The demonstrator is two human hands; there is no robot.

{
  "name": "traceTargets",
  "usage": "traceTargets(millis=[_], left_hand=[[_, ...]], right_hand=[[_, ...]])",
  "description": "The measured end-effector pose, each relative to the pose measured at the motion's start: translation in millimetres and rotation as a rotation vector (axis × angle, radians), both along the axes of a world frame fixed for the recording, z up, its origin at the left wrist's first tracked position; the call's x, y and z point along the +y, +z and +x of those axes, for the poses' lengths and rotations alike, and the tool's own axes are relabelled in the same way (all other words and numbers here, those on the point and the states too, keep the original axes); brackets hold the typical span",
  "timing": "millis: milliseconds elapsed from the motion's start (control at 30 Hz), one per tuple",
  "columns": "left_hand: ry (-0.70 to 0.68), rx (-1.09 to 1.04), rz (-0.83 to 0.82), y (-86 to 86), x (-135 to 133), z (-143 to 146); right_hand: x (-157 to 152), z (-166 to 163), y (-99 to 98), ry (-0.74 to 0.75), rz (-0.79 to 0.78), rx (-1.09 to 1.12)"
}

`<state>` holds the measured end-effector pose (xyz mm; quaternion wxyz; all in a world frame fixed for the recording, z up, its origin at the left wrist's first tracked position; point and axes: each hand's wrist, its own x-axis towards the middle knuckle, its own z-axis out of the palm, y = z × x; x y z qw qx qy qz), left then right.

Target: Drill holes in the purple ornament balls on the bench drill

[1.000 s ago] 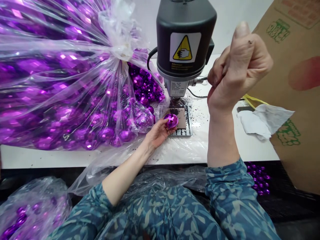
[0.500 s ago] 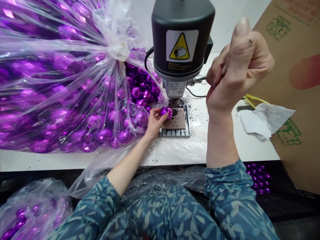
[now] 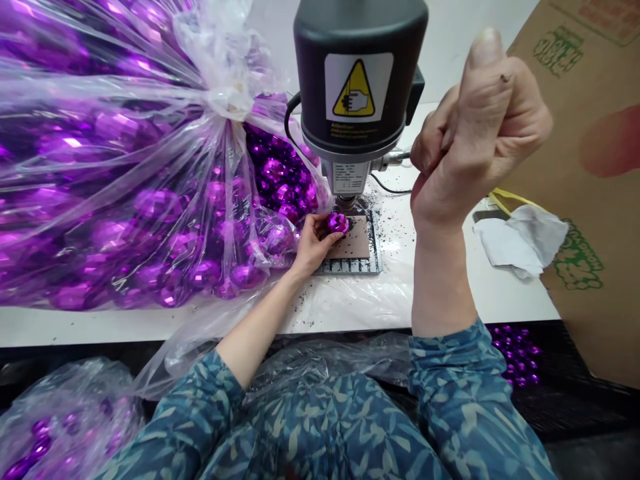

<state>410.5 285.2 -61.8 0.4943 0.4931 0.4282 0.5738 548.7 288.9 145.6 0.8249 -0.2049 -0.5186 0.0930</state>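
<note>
My left hand (image 3: 313,245) pinches a shiny purple faceted ball (image 3: 338,224) between thumb and fingers. It holds the ball over a brown board (image 3: 357,241) on the slotted metal base (image 3: 345,267) of a small drill press (image 3: 357,87). Just above the ball is the drill chuck (image 3: 346,201); whether a bit touches the ball I cannot tell. Raised at the right of the machine, my right hand (image 3: 483,127) is closed in a fist, thumb on top. A metal lever (image 3: 397,159) runs from the machine's side to behind this fist, which covers its end.
A big clear bag (image 3: 125,193) of purple balls fills the left of the white table (image 3: 400,293); its torn side shows loose balls. Dark shavings lie around the base. At right are crumpled white paper (image 3: 515,243) and a cardboard box (image 3: 600,220). Another bag (image 3: 70,413) sits lower left.
The ball in my left hand has shifted slightly right and is turned a little, with my thumb now lower on it. My right fist stays raised in nearly the same place.
</note>
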Motion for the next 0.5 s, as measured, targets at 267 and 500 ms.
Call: traceTargets(millis=[267, 500], left_hand=[[-0.032, 0.013, 0.008, 0.1, 0.2, -1.8], [-0.033, 0.103, 0.048, 2.0, -6.1, 2.9]], right_hand=[[-2.9, -0.4, 1.5, -0.114, -0.105, -0.028], [2.4, 0.9, 0.4, -0.047, -0.031, 0.011]])
